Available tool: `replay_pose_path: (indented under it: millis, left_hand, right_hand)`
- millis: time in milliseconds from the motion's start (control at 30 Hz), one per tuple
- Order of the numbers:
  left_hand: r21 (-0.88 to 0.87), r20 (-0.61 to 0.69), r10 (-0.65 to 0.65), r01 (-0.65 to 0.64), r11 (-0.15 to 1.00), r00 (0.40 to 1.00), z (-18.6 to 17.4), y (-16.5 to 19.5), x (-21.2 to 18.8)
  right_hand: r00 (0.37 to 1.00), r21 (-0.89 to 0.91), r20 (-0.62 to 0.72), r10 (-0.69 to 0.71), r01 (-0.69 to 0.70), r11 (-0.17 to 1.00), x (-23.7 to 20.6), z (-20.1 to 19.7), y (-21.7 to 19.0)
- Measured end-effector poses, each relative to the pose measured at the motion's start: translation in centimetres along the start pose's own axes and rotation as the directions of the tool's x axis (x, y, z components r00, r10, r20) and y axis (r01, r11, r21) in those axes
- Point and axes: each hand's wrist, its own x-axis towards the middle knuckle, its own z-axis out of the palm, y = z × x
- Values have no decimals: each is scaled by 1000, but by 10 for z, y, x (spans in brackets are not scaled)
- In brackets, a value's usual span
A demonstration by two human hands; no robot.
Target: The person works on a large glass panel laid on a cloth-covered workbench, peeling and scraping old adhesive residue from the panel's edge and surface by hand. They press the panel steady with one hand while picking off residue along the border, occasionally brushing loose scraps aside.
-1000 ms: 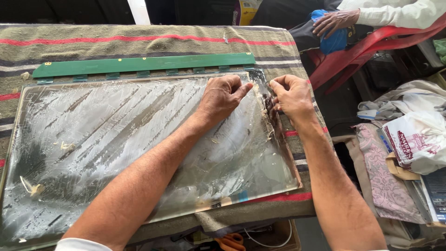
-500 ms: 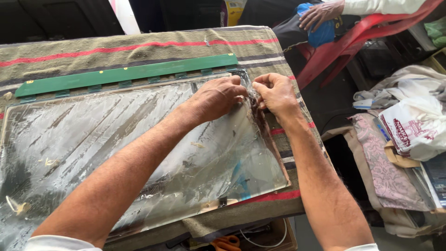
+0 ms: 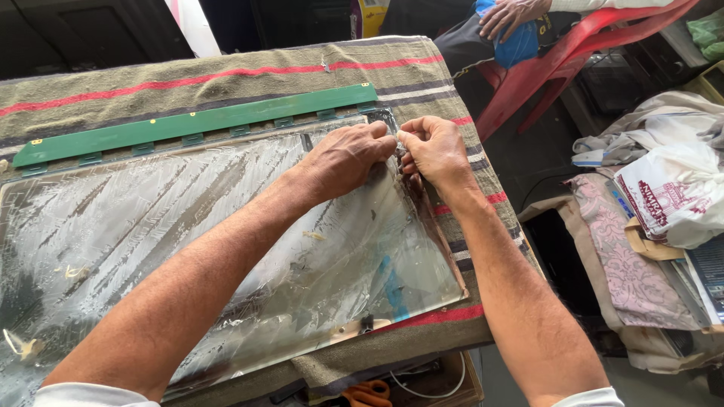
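Note:
A large glass display panel (image 3: 188, 241) with a streaky film lies flat on a striped blanket (image 3: 226, 75). A long green circuit strip (image 3: 196, 120) runs along its far edge. My left hand (image 3: 343, 158) and my right hand (image 3: 434, 151) meet at the panel's far right corner. Their fingertips pinch a small bit of clear film (image 3: 397, 143) right at that corner. How much of the film has lifted is hidden by my fingers.
A person's hand (image 3: 513, 11) rests on a blue object by a red plastic chair (image 3: 573, 60) at the top right. Cloths and a white plastic bag (image 3: 671, 196) pile up at the right. Orange-handled scissors (image 3: 369, 393) lie under the table's near edge.
Both hands have closed together at the far right corner, from lying flatter on the panel to pinching at the edge. The view has shifted slightly.

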Motion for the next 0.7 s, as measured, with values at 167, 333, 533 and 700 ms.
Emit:
replay_pose_path:
  millis: [167,333,533,700]
  left_hand:
    - [7,-15,20,-20,1000,1000,0,0,-5]
    - [-51,-77,30,-34,998,997,-10,0,-26]
    - [-109,-87,-33,23,994,996,-8,12,-27]
    - [-124,43,-96,101,987,994,-6,18,-7]
  right_hand:
    - [999,-38,-34,24,-26,999,-4,4,-7]
    - [998,-74,-38,59,-61,995,-4,5,-6]
    - [1000,-17,-24,-20,19,1000,1,4,1]
    - [1000,52,-12,-6,6,999,4,2,3]
